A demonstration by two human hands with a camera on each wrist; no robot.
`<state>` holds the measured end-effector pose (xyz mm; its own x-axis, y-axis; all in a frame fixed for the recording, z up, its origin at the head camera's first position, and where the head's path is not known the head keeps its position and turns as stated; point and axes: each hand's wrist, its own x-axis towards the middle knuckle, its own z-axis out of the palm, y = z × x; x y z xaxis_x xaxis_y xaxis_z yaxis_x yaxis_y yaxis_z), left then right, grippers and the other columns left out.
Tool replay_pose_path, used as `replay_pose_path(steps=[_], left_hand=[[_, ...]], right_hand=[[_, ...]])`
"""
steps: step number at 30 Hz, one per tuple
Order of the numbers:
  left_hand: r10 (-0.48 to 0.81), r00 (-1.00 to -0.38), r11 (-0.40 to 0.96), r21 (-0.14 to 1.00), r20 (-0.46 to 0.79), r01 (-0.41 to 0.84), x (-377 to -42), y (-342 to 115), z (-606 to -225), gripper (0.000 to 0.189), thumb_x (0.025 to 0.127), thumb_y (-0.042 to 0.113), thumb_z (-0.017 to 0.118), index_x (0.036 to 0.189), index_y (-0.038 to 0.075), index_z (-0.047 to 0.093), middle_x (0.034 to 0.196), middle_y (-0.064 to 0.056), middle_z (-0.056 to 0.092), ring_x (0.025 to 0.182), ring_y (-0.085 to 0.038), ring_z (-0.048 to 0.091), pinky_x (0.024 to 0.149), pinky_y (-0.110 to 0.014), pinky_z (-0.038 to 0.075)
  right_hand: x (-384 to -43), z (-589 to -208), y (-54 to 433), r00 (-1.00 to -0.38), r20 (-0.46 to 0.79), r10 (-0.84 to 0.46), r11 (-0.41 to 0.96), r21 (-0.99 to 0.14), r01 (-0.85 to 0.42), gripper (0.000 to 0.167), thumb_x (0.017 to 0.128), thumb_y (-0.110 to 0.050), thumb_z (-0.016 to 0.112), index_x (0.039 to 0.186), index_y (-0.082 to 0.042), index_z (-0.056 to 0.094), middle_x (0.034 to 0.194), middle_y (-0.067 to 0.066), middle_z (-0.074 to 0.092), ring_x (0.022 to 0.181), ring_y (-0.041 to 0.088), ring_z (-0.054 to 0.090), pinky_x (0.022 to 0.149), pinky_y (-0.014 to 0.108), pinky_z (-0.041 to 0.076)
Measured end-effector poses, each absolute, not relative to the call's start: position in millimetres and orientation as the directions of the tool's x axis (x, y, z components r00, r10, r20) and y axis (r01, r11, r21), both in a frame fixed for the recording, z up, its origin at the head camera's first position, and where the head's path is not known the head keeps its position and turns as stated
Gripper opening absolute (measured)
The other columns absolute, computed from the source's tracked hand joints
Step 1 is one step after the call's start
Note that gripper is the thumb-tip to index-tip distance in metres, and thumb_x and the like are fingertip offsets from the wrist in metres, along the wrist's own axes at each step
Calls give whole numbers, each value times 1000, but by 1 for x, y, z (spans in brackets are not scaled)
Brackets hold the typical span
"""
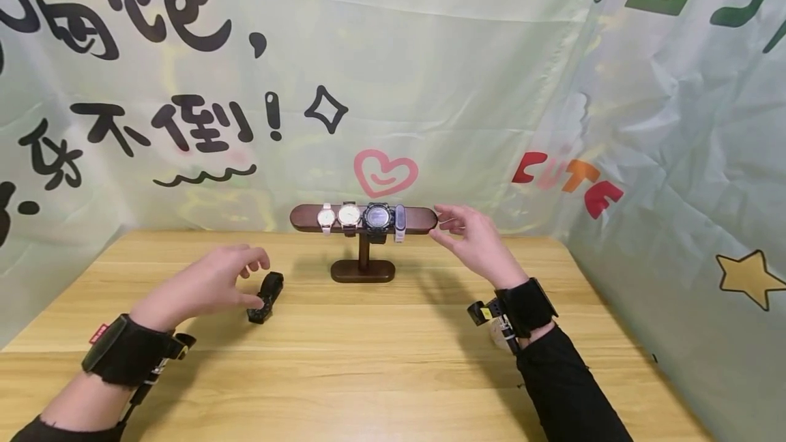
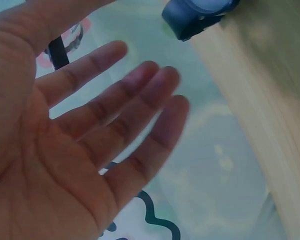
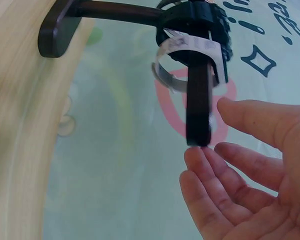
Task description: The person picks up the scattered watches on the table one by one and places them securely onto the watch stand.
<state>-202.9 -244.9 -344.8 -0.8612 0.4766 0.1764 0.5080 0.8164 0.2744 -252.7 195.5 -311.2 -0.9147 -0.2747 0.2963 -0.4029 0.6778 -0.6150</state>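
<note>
A dark wooden watch stand [image 1: 364, 251] bears several watches on its bar: a small pale-strapped watch [image 1: 327, 217], a gold-rimmed watch with a dark strap [image 1: 349, 215], a bulky black digital watch [image 1: 377, 217] and a pale-banded smart band [image 1: 400, 218]. My right hand [image 1: 475, 237] is at the bar's right end, thumb and fingers spread around it. Its fingertips [image 3: 192, 157] are close to the bar tip; contact is unclear. On the table to the left lies a black watch [image 1: 265, 297]. My left hand [image 1: 205, 284] hovers beside it, fingers loosely bent, palm holding nothing.
The wooden table [image 1: 368, 374] meets a pale printed cloth [image 1: 467, 87] at the back and the right side. A pale round object [image 1: 499, 334] lies partly hidden beneath my right wrist. Camera mounts are strapped to both wrists.
</note>
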Motion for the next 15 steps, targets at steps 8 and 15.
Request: replay_pose_path(steps=[8, 15], left_hand=[[484, -871, 825, 291, 78, 485, -201, -245, -355, 63, 68, 29, 102, 116, 11, 66, 107, -10, 73, 97, -28, 70, 80, -48, 63], [476, -879, 828, 327, 21, 456, -200, -240, -358, 67, 69, 22, 101, 123, 5, 66, 108, -15, 74, 95, -28, 71, 83, -50, 64]], right_hand=[[-247, -299, 205, -918, 273, -286, 669, -629, -396, 52, 105, -21, 73, 153, -6, 58, 129, 18, 72, 119, 34, 71, 109, 50, 58], [-242, -293, 211, -920, 275, -278, 687, -612, -391, 52, 105, -25, 72, 153, -9, 59, 133, 17, 72, 120, 33, 71, 109, 52, 58]])
